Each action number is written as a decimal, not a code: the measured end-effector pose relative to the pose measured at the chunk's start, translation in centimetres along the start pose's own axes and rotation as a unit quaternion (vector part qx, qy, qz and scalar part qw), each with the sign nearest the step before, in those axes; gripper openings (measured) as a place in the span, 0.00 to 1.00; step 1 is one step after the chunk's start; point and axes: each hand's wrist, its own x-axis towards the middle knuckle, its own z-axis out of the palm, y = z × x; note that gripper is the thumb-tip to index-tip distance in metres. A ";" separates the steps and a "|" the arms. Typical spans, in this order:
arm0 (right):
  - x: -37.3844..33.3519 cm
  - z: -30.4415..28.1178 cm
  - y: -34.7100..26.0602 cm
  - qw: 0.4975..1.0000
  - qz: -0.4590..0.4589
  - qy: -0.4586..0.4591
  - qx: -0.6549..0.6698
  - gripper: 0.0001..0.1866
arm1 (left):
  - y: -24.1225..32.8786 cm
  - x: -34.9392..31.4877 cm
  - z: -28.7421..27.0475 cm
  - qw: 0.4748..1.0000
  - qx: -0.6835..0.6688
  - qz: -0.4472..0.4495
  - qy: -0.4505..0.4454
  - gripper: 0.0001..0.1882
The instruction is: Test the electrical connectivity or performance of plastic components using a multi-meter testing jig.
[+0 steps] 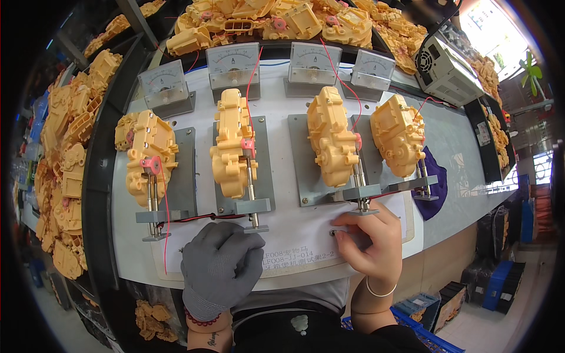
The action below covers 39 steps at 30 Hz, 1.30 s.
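Note:
A grey knitted glove covers my left hand (222, 262), whose fingers curl inward just below the foot of the second test stand (255, 228). Anything inside them is hidden. My bare right hand (374, 244) rests over the white sheet (294, 247), thumb and forefinger apart on either side of a small round metal fitting (333, 233). Its other fingers are bent. Yellow plastic gearbox housings sit upright on grey stands: one at far left (150, 156), a second (231, 144), a third (333, 138) and a fourth (399, 135). Pink parts and red wires are on them.
Behind the stands is a row of analog meters, including one (233, 65). Black bins hold piles of yellow housings at the left (65, 159) and back (276, 20). A white power supply (450, 70) stands back right, and purple cloth (432, 182) lies beside the fourth stand.

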 end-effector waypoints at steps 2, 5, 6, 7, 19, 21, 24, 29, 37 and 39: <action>0.0 0.0 0.0 1.000 -0.001 0.000 -0.002 0.08 | 0.0 0.0 0.0 1.000 -0.002 -0.007 -0.003 0.08; 0.0 0.0 0.0 1.000 -0.007 0.001 -0.003 0.08 | 0.0 0.0 0.1 1.000 -0.001 -0.007 -0.004 0.08; 0.0 0.0 0.0 1.000 -0.008 0.001 -0.003 0.08 | 0.0 -0.1 0.1 1.000 0.000 -0.008 0.000 0.08; 0.0 0.0 0.0 1.000 -0.009 0.001 -0.004 0.08 | 0.1 -0.1 0.1 1.000 0.002 -0.008 0.004 0.08; 0.1 -0.4 0.1 1.000 -0.001 -0.010 -0.014 0.08 | 0.3 0.1 0.9 0.997 0.037 0.032 0.066 0.09; 0.0 -0.5 0.1 1.000 -0.001 -0.008 -0.014 0.08 | 0.3 0.0 0.8 0.997 0.035 0.036 0.066 0.09; 0.1 -0.3 0.0 1.000 -0.007 -0.012 -0.008 0.08 | 0.2 -0.2 0.4 0.996 0.028 0.040 0.071 0.10; 0.2 -0.6 -0.4 1.000 -0.012 -0.026 -0.003 0.09 | 0.2 -0.4 0.5 0.996 0.008 0.031 0.089 0.10; 0.3 -0.5 -0.3 1.000 -0.020 -0.014 0.004 0.08 | 0.2 -0.2 0.5 0.995 0.014 0.049 0.086 0.10; 0.3 -0.5 -0.3 1.000 -0.020 -0.014 0.007 0.08 | 0.2 -0.2 0.4 0.994 0.002 0.042 0.098 0.10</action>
